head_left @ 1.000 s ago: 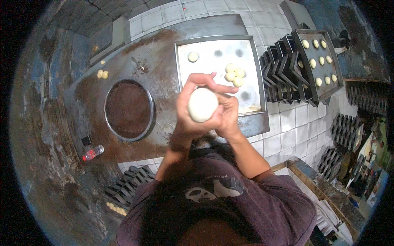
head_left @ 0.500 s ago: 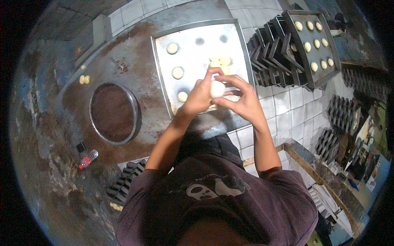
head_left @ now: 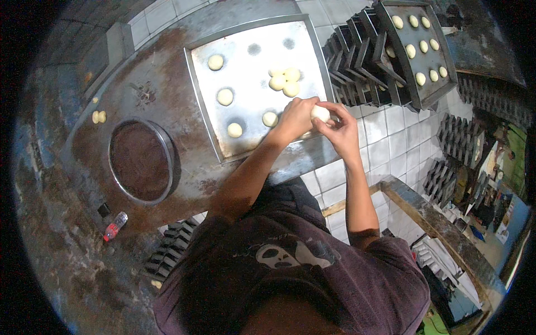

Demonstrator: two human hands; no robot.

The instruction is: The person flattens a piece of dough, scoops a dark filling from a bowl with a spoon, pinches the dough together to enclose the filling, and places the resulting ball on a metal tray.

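A pale, smooth dough ball (head_left: pixel 320 114) is held between my two hands, above the near right corner of a metal baking tray (head_left: pixel 245 72). My left hand (head_left: pixel 296 118) has its fingers curled against the ball's left side. From the right, my right hand (head_left: pixel 343 131) pinches it with thumb and fingers. Three dough balls form a column on the tray's left side, the middle one (head_left: pixel 225 96) among them. Another dough ball (head_left: pixel 269 119) rests beside my left wrist. Beyond my hands, a cluster of dough balls (head_left: pixel 285 82) sits together, touching.
Left of the tray stands a round metal pan (head_left: pixel 170 162) of dark brown filling. Small dough pieces (head_left: pixel 99 116) lie farther left, and a bottle (head_left: pixel 115 225) with a red label nearer me. At the right, a tray of dough balls (head_left: pixel 419 61) tops a crisscross stack of trays (head_left: pixel 363 53).
Both hands have moved right with the dough ball, toward the tray's near right corner. The clustered balls and one beside my left wrist now show more fully. The whole view has shifted slightly.
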